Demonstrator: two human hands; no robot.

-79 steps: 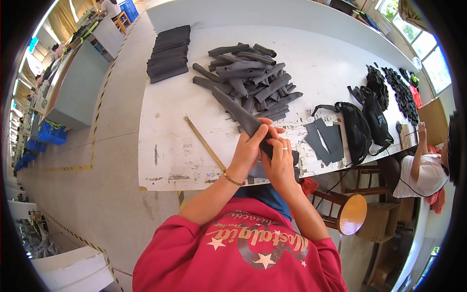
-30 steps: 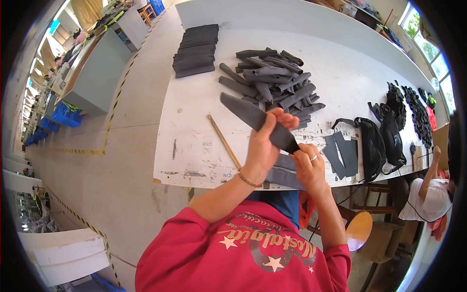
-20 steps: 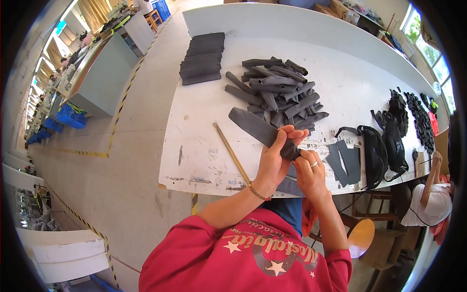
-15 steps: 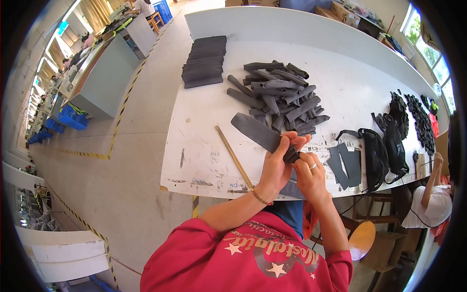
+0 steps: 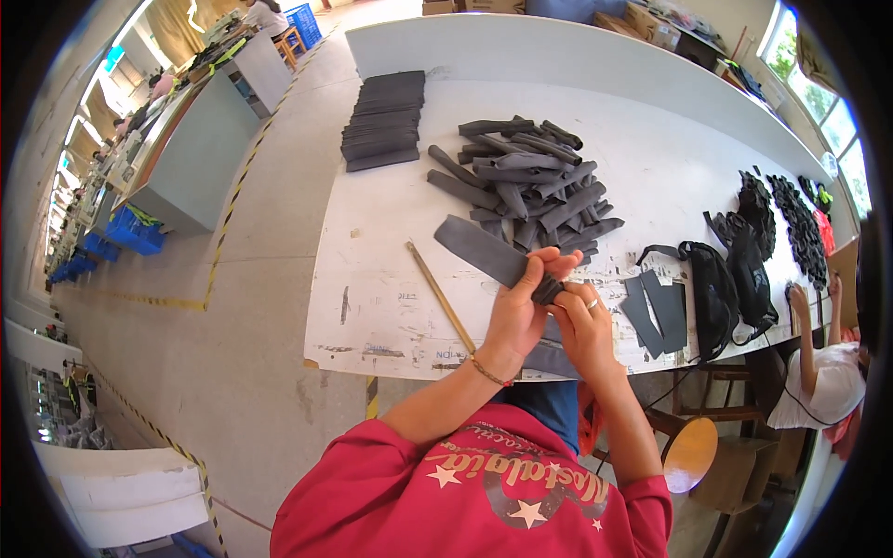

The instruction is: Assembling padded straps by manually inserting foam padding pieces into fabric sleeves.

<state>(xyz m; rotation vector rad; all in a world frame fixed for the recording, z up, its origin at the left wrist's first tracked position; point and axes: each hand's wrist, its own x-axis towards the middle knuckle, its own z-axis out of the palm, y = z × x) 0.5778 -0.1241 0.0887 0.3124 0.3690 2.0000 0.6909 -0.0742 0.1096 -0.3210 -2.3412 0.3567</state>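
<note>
1. Landmark: the heap (image 5: 530, 177) of dark grey cloth rolls, lying loose on the white table (image 5: 372, 270).
2. Workpiece: one dark grey cloth strip (image 5: 479, 249), held up on the wearer's side of the heap. Its free end points left and away from the wearer; its other end is bunched.
3. Left hand (image 5: 521, 312): on the wearer's side of the heap. The thumb presses on the strip, the fingers lie behind it with their tips extended past its edge; the grip is closed.
4. Right hand (image 5: 584, 324): just right of the left hand. The fingers are bent and drawn together at the bunched end, pinching it; exact fingertip contact is partly hidden.
5. Stick (image 5: 442, 299): nearer the wearer than the heap, and to its left.
6. Neat stack (image 5: 383, 121) of dark pieces: left of the heap, well apart.
7. Flat panels (image 5: 662, 316): right of the heap, toward the wearer; black bags (image 5: 714, 302) lie farther right.
</note>
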